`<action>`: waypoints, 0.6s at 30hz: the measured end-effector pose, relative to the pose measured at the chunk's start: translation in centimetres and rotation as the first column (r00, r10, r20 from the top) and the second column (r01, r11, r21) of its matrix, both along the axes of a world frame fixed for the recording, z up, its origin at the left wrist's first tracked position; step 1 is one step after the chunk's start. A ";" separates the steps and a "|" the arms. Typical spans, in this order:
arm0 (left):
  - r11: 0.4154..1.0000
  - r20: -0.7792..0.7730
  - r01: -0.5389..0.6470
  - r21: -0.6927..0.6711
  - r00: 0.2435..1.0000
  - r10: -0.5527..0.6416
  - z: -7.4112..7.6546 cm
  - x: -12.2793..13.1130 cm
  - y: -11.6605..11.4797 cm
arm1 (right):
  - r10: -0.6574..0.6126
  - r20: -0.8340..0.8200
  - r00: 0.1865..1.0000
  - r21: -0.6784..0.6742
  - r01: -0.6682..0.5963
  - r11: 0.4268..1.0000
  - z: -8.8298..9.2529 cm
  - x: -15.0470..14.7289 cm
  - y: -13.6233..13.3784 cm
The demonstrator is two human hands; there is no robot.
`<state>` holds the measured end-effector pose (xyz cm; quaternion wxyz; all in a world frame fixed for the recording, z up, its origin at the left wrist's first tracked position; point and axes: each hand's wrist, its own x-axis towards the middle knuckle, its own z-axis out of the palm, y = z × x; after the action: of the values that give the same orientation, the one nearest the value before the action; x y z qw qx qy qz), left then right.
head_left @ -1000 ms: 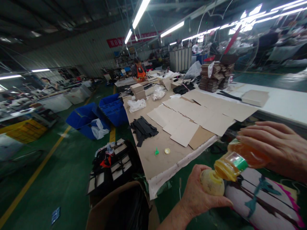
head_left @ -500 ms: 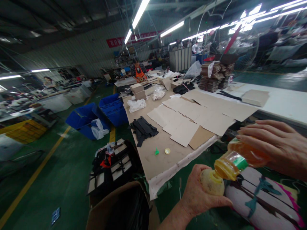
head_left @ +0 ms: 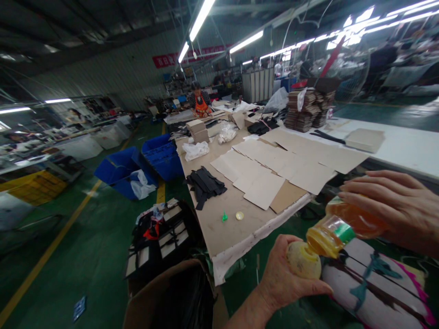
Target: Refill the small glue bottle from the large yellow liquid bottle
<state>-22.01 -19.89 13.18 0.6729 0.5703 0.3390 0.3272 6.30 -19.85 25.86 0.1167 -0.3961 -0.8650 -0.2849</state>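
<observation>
Nothing moved since earlier frames. Right hand point(head_left: 394, 208) wrapped around clear plastic bottle point(head_left: 343, 226) of amber liquid, tilted, mouth on round cream container point(head_left: 303, 260) gripped by left hand point(head_left: 286, 276). Just beyond: worktop point(head_left: 222, 233) edge with flat cardboard sheets point(head_left: 284, 162), black strips point(head_left: 205, 183), small green cap point(head_left: 224, 216).

The right hand point(head_left: 394, 210) hides the bottle point(head_left: 343, 226) body and runs off the frame's edge.
</observation>
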 end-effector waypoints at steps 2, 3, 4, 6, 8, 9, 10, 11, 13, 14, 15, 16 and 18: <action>1.000 0.001 -0.002 0.008 1.000 0.002 0.0 0.0 0.0 | 0.003 0.009 1.000 0.002 -0.003 1.000 0.0 0.0 0.0; 1.000 -0.002 -0.005 0.015 1.000 0.005 0.0 0.0 -0.1 | 0.007 0.013 1.000 0.006 -0.007 1.000 0.1 0.0 0.0; 1.000 -0.005 -0.009 0.020 1.000 0.009 0.0 0.0 -0.1 | 0.014 0.016 1.000 0.013 -0.014 1.000 0.2 -0.1 0.0; 1.000 -0.006 -0.012 0.018 1.000 0.012 0.0 -0.1 -0.1 | 0.028 0.024 0.999 0.033 -0.028 0.999 0.4 -0.2 0.0; 1.000 -0.001 -0.010 0.009 1.000 0.010 0.1 -0.1 -0.1 | 0.037 0.032 0.999 0.050 -0.039 0.998 0.6 -0.4 -0.1; 1.000 0.005 -0.008 0.002 1.000 0.008 0.1 -0.1 -0.1 | 0.040 0.034 0.999 0.054 -0.042 0.998 0.7 -0.5 -0.1; 1.000 0.010 -0.008 -0.001 1.000 0.008 0.2 -0.1 -0.1 | 0.041 0.038 0.998 0.055 -0.043 0.998 0.7 -0.5 -0.1; 1.000 0.011 -0.010 0.000 1.000 0.010 0.2 -0.1 -0.1 | 0.042 0.040 0.998 0.056 -0.045 0.997 0.8 -0.5 -0.1; 1.000 0.014 -0.017 0.004 1.000 0.017 0.2 -0.1 -0.1 | 0.041 0.043 0.998 0.059 -0.044 0.997 0.9 -0.5 -0.1; 1.000 0.014 -0.017 0.005 1.000 0.016 0.2 -0.1 -0.1 | 0.041 0.044 0.998 0.061 -0.043 0.997 0.9 -0.5 -0.1; 1.000 0.015 -0.013 0.005 1.000 0.012 0.2 -0.1 -0.1 | 0.041 0.044 0.998 0.063 -0.043 0.997 0.9 -0.5 -0.1; 1.000 0.019 -0.008 0.000 1.000 0.008 0.1 -0.1 -0.1 | 0.041 0.045 0.998 0.066 -0.044 0.997 0.9 -0.5 -0.1; 1.000 0.028 -0.001 -0.009 1.000 0.001 0.0 0.0 -0.2 | 0.039 0.049 0.998 0.069 -0.043 0.997 1.0 -0.5 0.0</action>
<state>-22.04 -20.05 13.18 0.6799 0.5624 0.3316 0.3338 5.82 -19.90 26.81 0.1158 -0.3670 -0.8649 -0.3221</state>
